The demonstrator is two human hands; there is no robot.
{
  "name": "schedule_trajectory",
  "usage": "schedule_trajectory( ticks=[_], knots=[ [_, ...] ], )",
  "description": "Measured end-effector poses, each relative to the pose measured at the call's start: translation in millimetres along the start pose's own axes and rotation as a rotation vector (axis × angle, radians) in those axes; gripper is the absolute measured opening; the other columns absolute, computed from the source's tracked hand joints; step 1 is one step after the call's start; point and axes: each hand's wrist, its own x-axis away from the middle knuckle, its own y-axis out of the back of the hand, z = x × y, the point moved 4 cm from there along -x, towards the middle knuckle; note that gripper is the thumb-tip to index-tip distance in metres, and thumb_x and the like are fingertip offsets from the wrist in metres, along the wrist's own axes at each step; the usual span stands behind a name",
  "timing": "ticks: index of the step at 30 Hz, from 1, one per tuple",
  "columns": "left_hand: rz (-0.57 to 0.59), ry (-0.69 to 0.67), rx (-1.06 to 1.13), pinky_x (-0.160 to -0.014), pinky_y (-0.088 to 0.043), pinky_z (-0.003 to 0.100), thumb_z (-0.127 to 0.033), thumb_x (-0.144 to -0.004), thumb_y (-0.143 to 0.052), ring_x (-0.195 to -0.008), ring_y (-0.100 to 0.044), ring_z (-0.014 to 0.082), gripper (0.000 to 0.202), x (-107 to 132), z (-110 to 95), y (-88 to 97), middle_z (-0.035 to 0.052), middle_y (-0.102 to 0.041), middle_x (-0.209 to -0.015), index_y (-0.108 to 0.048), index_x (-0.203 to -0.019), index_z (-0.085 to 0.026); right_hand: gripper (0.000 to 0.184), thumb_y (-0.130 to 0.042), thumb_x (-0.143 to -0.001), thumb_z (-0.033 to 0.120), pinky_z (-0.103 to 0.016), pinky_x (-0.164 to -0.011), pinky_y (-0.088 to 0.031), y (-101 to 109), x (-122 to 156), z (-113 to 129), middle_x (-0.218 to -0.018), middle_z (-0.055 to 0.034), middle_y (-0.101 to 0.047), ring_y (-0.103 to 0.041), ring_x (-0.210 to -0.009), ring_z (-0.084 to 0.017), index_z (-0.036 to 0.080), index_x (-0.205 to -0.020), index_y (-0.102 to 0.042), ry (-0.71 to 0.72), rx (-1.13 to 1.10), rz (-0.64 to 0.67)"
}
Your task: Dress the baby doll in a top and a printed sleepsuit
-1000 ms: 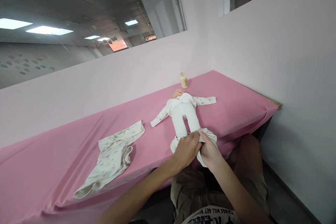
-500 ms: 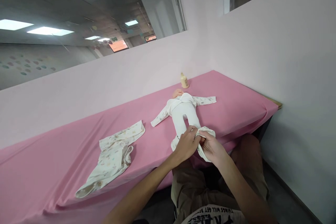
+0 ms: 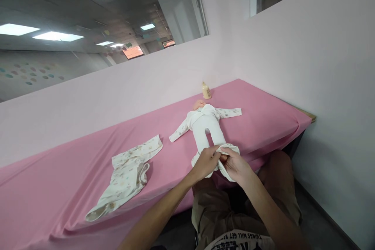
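A baby doll (image 3: 208, 123) lies on its back near the table's front edge, head away from me. It has a white patterned top with the sleeves spread and plain white legs. At the foot of its right-hand leg, my left hand (image 3: 206, 161) and my right hand (image 3: 236, 164) are closed on the edges of a white patterned baby garment (image 3: 227, 172) bunched there. Something brownish, perhaps the doll's foot, shows between my fingers. Part of the cloth also lies round the other leg's end, partly hidden by my left hand.
A second patterned baby garment (image 3: 129, 175) lies spread at the left, its lower end by the front edge. A cream bottle (image 3: 206, 91) stands behind the doll's head near the wall. Pink cloth (image 3: 263, 113) covers the table, with walls behind and to the right.
Both hands keep their hold on the garment at the doll's foot, with my fingers shifted slightly and the opening a little wider. The doll and the other garment stay in place.
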Motion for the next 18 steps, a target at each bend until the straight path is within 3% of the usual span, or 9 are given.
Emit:
schedule_trajectory(
  ticks=[6, 12, 15, 18],
  knots=[
    [-0.058, 0.039, 0.035, -0.077, -0.048, 0.028, -0.024, -0.089, -0.038, -0.084, -0.064, 0.0180, 0.037, 3, 4, 0.7, 0.0028, -0.069, -0.095, -0.055, -0.122, -0.020, 0.029, -0.082, -0.054, 0.022, -0.022, -0.049, -0.042, -7, 3, -2, -0.045, 0.0076, -0.047, -0.044, -0.045, -0.008, 0.018, -0.057, -0.054, -0.135, -0.047, 0.006],
    [-0.150, 0.102, 0.090, -0.074, -0.048, 0.029, -0.022, -0.088, -0.038, -0.075, -0.062, 0.0164, 0.031, 1, 16, -3.7, 0.0026, -0.067, -0.092, -0.049, -0.118, -0.020, 0.024, -0.079, -0.053, 0.019, -0.023, -0.053, -0.043, -15, 6, -3, -0.050, 0.0052, -0.056, -0.050, -0.050, -0.009, 0.018, -0.056, -0.055, -0.095, -0.069, -0.060],
    [-0.207, 0.051, 0.074, -0.089, -0.047, 0.032, -0.019, -0.088, -0.040, -0.098, -0.061, 0.0189, 0.033, -2, 18, -3.1, 0.0066, -0.064, -0.112, -0.048, -0.119, -0.020, 0.026, -0.078, -0.052, 0.016, -0.023, -0.054, -0.044, -18, 6, 0, -0.051, 0.0058, -0.056, -0.050, -0.051, -0.009, 0.019, -0.055, -0.052, -0.052, -0.045, -0.050],
    [-0.197, -0.042, -0.003, -0.106, -0.039, 0.037, -0.019, -0.087, -0.044, -0.122, -0.050, 0.0224, 0.038, -5, 17, -0.4, 0.0101, -0.053, -0.132, -0.050, -0.124, -0.019, 0.031, -0.077, -0.052, 0.011, -0.021, -0.054, -0.044, -21, 8, 5, -0.048, 0.0088, -0.049, -0.046, -0.051, -0.007, 0.020, -0.054, -0.047, 0.029, -0.053, -0.024]
  ],
)
